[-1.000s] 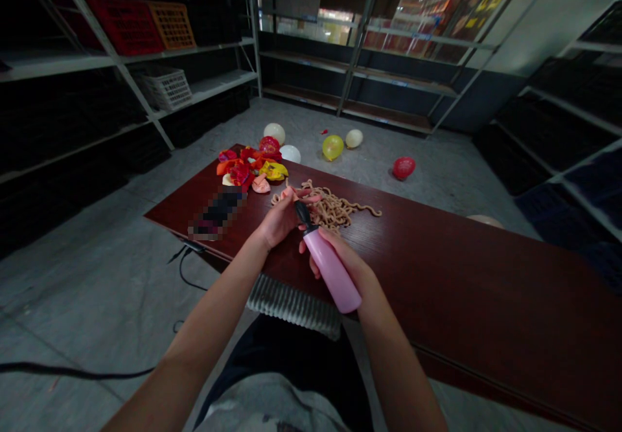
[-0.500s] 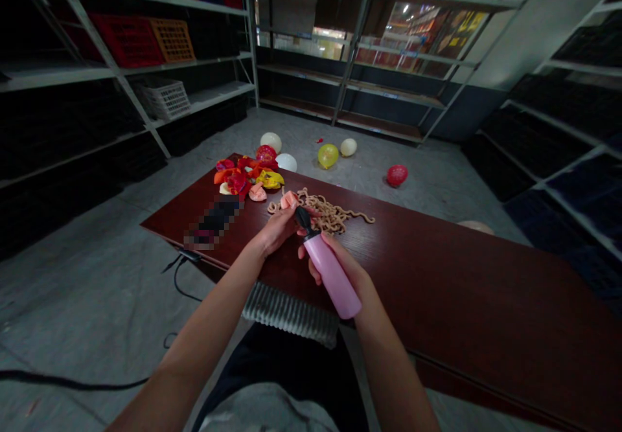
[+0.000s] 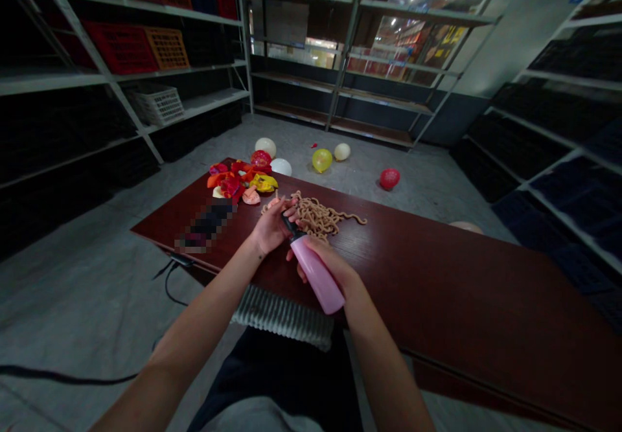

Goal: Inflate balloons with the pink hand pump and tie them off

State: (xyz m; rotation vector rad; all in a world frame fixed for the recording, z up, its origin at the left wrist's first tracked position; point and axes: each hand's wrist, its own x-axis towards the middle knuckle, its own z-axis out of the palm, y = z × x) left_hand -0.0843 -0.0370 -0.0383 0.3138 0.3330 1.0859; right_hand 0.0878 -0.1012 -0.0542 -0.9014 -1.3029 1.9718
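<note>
Left hand: fingers curled about nozzle, pinch unclear
Right hand: fingers wrapping pink pump
Tan cords: beyond fingers

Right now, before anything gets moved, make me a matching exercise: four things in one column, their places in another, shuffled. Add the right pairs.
Things
1. Pink pump
2. Tan cords
3. Blown-up yellow balloon
4. Lower white basket

Places
A. On the grey floor, beyond the table
B. On a shelf at the left
C. Gripped by the right hand
D. In a tangled heap on the brown table

Right pairs: 1-C, 2-D, 3-A, 4-B
</note>
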